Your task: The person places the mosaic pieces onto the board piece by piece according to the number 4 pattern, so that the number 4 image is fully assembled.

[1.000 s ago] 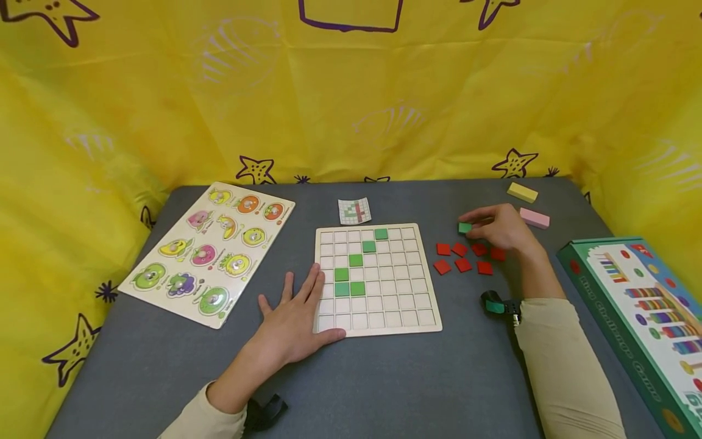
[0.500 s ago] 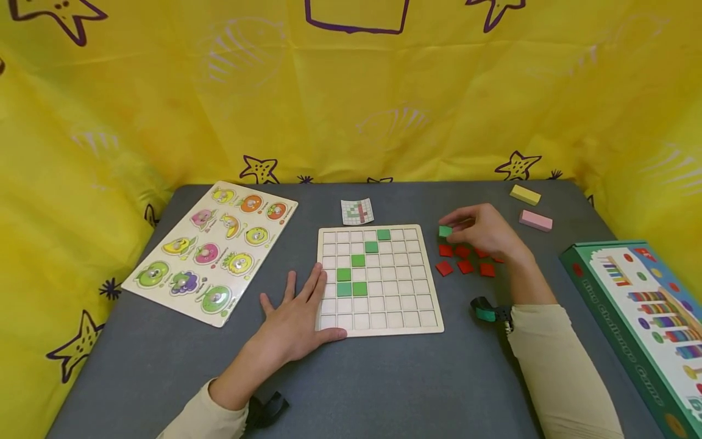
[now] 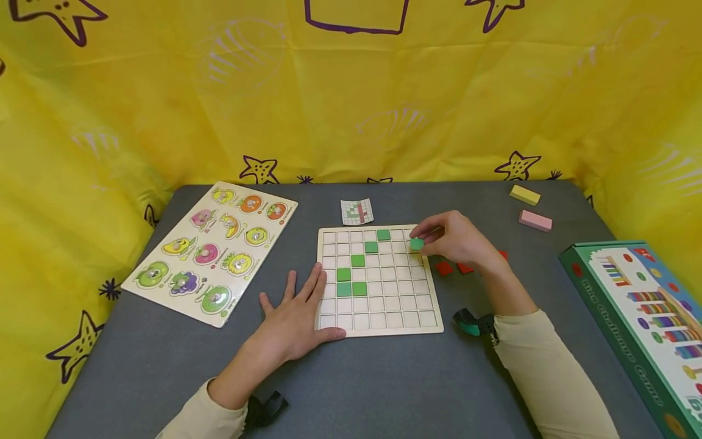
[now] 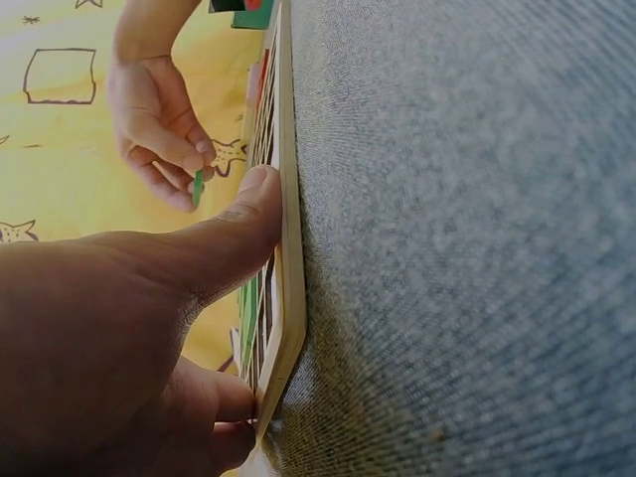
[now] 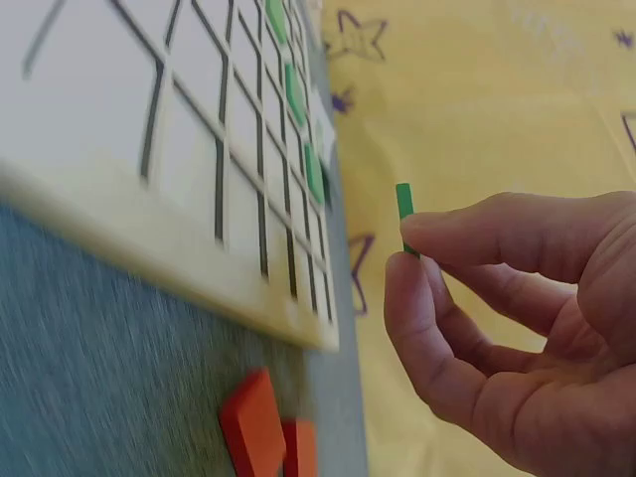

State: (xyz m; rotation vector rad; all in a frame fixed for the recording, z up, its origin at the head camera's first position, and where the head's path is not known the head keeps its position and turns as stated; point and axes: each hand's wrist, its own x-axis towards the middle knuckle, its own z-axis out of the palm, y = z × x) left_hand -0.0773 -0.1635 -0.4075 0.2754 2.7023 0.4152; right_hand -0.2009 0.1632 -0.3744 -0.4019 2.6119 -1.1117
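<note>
My right hand (image 3: 457,239) pinches a small green square tile (image 3: 417,244) between thumb and fingertips, above the right edge of a wooden grid board (image 3: 378,332). In the right wrist view the thin tile (image 5: 405,204) stands edge-on, raised above the board. Several green tiles (image 3: 358,261) lie in the board's squares, most along a diagonal from the top edge down to the left. My left hand (image 3: 290,326) rests spread at the board's lower left, its thumb (image 4: 253,204) lying over the near edge and its fingers along the left side.
Several red tiles (image 3: 444,268) lie right of the board, partly behind my right hand. A small pattern card (image 3: 357,212) lies beyond it. A fruit puzzle board (image 3: 211,253) is at left; yellow (image 3: 524,195) and pink (image 3: 535,221) blocks and a green game box (image 3: 631,329) at right.
My right hand has carried the green tile leftward from above the red tiles to over the board's right edge. The left hand has stayed in place on the board.
</note>
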